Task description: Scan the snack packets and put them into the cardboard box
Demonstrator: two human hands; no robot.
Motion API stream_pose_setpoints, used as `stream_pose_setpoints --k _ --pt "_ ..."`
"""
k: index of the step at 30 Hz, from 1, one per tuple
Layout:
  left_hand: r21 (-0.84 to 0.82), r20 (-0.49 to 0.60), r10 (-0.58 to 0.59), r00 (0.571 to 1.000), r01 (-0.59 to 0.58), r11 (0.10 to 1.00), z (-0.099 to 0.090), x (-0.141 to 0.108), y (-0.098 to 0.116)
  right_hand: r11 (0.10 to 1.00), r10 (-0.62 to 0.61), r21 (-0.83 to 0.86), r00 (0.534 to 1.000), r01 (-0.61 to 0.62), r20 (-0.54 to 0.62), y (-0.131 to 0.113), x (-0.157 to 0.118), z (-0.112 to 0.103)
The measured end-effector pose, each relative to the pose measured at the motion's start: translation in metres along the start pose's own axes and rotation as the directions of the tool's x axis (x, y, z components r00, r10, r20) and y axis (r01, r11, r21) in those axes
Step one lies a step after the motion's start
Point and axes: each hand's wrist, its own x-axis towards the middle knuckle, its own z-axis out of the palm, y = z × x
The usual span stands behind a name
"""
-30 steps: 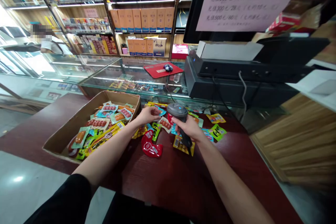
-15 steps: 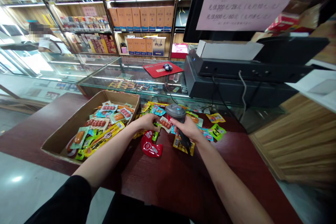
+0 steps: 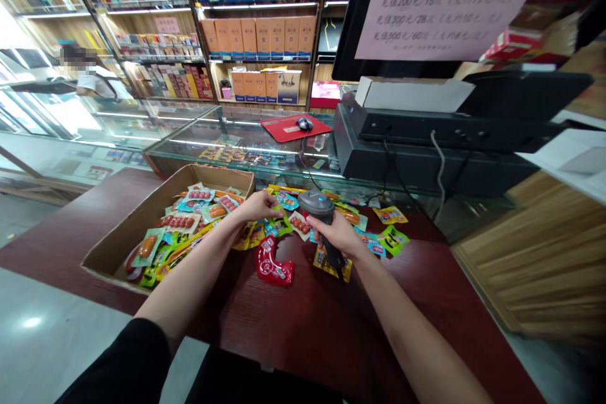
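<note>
My right hand (image 3: 337, 235) is wrapped round the handle of a dark grey barcode scanner (image 3: 316, 203), its head above the packets. My left hand (image 3: 260, 206) is closed in a pinch at the top of a green snack packet (image 3: 284, 225), just left of the scanner. Between the two hands lies a clear pack of small sausages (image 3: 300, 225). A red curved packet (image 3: 273, 265) rests on the table nearer to me. Under my right hand is a yellow packet (image 3: 326, 261), partly covered by the scanner handle.
An open cardboard box (image 3: 106, 246) of sausages and snack packets stands on the left of the brown table (image 3: 307, 334). More packets, including a green one (image 3: 394, 238), lie to the right. Behind are a glass counter (image 3: 227, 132), a mouse (image 3: 304, 123) and a cash drawer (image 3: 416, 158).
My left hand has moved up and left, away from the scanner, and the green packet has shifted with it. My right hand and the scanner stay nearly in place.
</note>
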Motion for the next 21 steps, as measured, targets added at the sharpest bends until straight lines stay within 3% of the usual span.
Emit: stream_pose_setpoints --k 4,9,14,21 --pt "-0.362 -0.199 -0.097 0.975 0.018 0.932 -0.003 0.001 -0.003 1.000 0.003 0.013 1.000 -0.003 0.005 0.000 0.000 0.000" --pt "-0.701 -0.219 -0.239 0.946 0.018 0.713 -0.001 -0.002 0.005 1.000 -0.028 -0.006 0.999 0.028 0.031 0.001 -0.001 0.000" --pt "-0.814 -0.173 -0.336 0.926 0.058 0.578 -0.010 -0.008 0.011 1.000 -0.019 -0.022 0.997 0.021 0.078 0.003 -0.003 0.005" --pt "-0.867 -0.149 -0.317 0.937 0.031 0.498 -0.021 -0.014 0.011 1.000 -0.011 -0.005 0.995 0.012 0.098 -0.001 -0.007 0.011"
